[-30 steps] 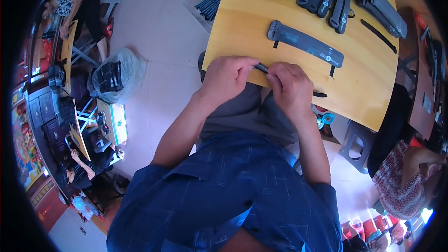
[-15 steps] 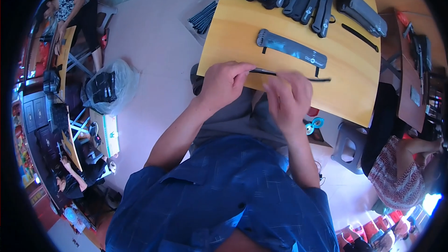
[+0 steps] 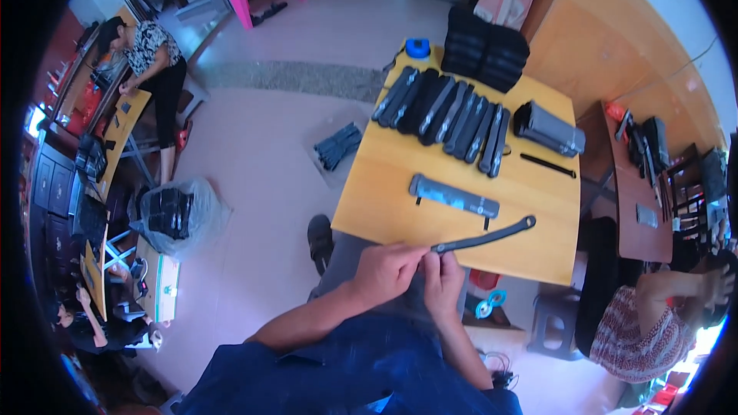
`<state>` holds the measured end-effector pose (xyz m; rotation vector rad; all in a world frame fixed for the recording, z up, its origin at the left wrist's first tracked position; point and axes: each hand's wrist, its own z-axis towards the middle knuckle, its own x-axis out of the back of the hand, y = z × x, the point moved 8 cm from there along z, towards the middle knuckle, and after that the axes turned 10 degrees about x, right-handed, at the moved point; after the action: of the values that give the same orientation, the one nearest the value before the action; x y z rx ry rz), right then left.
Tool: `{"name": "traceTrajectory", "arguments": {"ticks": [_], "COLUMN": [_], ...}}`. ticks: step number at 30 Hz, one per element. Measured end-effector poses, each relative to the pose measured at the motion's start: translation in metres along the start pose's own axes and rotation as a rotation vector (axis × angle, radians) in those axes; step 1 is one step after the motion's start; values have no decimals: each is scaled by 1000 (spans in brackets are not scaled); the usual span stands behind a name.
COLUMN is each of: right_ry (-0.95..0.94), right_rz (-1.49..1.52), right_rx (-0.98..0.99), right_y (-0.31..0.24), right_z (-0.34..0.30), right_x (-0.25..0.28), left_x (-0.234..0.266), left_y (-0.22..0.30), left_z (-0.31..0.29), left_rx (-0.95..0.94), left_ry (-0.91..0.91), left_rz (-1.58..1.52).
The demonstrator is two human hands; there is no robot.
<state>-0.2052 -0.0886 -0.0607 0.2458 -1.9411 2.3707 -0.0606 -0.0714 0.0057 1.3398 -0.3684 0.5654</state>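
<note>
A dark strap [image 3: 484,241] with a rounded, holed tip reaches up and to the right over the table's front edge. At its near end my left hand [image 3: 384,270] is closed, thumb and forefinger pinching it. My right hand [image 3: 443,280] is closed right beside the left, its fingers pinched at the same end. Just beyond the strap lies a flat grey folded bundle [image 3: 453,197] with a shiny wrapping and two short black tabs. Another black strap [image 3: 547,165] rests to the right of it.
On the yellow table [image 3: 369,192] lie a row of dark bundles [image 3: 442,119], a grey stack [image 3: 547,131], a tall black stack [image 3: 484,54] and a blue item [image 3: 417,48]. A tray of dark strips [image 3: 336,146] is on the floor at left. A co-worker [image 3: 642,330] sits at right.
My view has tilted up, showing more of the far table. My right hand has come in beside the left, and the strap now points up and to the right.
</note>
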Motion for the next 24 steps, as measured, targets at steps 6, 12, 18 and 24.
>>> {"name": "traceTrajectory", "arguments": {"ticks": [6,12,18,24], "right_ry": [23,36,-3,4], "right_rz": [-57,35,-66,-85], "right_rx": [129,153,231,301], "right_y": [-18,-35,-42,-49], "right_z": [0,4,10,14], "right_x": [-1,-2,-4,-3], "left_x": [10,7,13,15], "left_y": [16,16,15,17], "left_z": [1,-2,1,2], "left_rx": [-38,25,5,28], "left_ry": [43,53,151,125], "left_rz": [-69,-214,-325,-298]}}
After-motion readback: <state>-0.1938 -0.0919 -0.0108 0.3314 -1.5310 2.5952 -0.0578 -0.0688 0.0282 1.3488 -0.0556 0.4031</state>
